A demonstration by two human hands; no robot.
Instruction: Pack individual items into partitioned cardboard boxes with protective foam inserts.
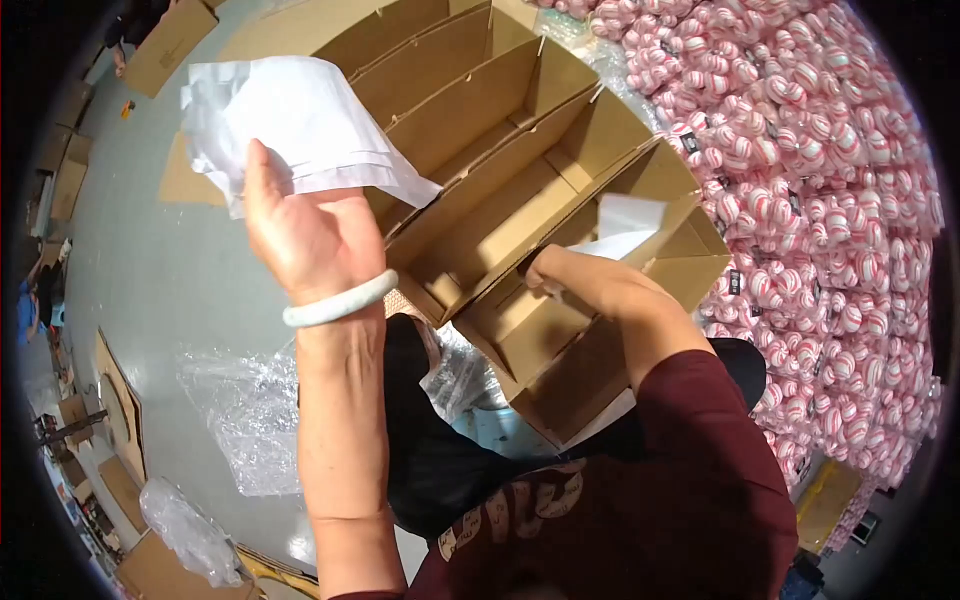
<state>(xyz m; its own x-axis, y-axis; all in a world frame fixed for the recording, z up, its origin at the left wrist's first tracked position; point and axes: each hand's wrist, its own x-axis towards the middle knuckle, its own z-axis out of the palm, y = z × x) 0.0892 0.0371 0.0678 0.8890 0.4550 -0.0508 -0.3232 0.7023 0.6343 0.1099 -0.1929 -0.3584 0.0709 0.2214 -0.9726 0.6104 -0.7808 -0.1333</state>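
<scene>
My left hand (315,235) is closed on a stack of thin white sheets (310,115), its thumb on top and the other fingers hidden underneath. The stack is held up to the left of a row of several open cardboard boxes (455,110). My right hand (545,275) reaches down into the nearest open box (570,385). One white sheet (632,218) is in that box, behind my right wrist and partly covered by it. The right fingers are mostly hidden, so their grip on the sheet cannot be made out. Bare cardboard shows inside the neighbouring box (510,225).
Many red-and-white striped round items in clear wrap (800,200) are massed on the right. Crumpled clear plastic (250,410) lies on the grey floor at left, with a plastic bag (190,530) nearer. A flat cardboard piece (120,400) and another person's hand (119,65) are farther left.
</scene>
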